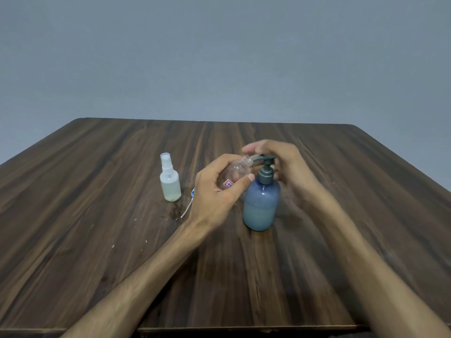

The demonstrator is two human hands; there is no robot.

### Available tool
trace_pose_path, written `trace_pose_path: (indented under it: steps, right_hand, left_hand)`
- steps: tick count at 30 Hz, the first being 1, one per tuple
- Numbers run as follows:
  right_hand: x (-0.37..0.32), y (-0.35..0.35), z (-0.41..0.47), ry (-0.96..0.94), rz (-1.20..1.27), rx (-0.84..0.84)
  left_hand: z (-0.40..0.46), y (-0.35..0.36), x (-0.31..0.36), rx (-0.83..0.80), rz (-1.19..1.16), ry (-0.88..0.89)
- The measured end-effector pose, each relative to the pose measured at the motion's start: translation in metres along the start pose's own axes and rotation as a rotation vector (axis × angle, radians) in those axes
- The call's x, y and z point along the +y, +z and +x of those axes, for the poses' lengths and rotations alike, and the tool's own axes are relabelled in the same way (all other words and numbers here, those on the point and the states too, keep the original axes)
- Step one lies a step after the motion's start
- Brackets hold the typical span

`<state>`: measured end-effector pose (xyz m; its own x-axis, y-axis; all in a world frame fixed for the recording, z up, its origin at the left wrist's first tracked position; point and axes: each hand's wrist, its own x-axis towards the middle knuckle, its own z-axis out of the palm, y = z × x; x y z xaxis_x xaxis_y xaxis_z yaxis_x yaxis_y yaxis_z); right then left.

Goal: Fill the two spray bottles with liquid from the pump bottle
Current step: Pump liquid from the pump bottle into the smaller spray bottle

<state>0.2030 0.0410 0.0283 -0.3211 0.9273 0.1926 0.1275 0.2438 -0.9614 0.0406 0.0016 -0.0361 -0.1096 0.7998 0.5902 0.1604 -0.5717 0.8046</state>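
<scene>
Clear empty spray bottle [235, 173] is gripped tilted in my left hand [217, 189], its neck toward the pump bottle [261, 203] nozzle; my right hand [280, 164] curls over the pump head, I judge ready to press.

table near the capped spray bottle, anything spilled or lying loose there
Yes. Wet droplets spot the table just in front of the capped spray bottle, and a sprayer head with dip tube lies loose beside them, partly hidden behind the left hand.
</scene>
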Motion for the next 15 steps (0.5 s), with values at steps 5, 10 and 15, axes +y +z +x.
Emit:
trace_pose_path:
  steps: [5,10,15]
  right_hand:
    - [-0.060,-0.006,0.031,0.067,-0.290,-0.116]
    - [-0.053,0.021,0.061,0.133,-0.718,-0.197]
    - [-0.037,0.024,0.056,0.070,-0.842,-0.045]
  left_hand:
    - [0.000,0.002,0.002,0.001,0.004,-0.010]
    - [-0.001,-0.001,0.001,0.004,0.025,0.005]
    - [-0.003,0.002,-0.001,0.004,0.056,0.030]
